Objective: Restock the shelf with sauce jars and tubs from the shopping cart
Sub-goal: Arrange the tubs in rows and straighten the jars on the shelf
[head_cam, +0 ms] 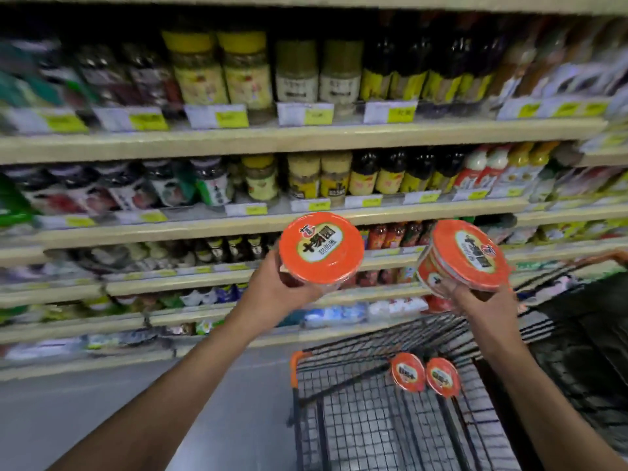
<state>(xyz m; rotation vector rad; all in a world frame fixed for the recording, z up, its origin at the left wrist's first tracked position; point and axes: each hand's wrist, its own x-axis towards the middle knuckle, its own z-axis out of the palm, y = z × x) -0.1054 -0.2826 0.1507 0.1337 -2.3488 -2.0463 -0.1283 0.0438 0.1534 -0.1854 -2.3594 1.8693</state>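
Tubs gripped: my left hand (272,294) holds one orange-lidded tub (321,248), right hand (470,297) another (465,258). Lid writing too blurred for me to read.

We face long beige shelf boards (306,136) stacked in tiers, lined with yellow price tags (217,116) (all blurred) and rows of bottles (394,76). Below us, a smooth grey floor (112,409) reflects dull light.

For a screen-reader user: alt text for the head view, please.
Each hand, left hand and right hand, holds an orange-lidded tub, left tub and right tub, before stocked shelves. Two more tubs lie in the cart.
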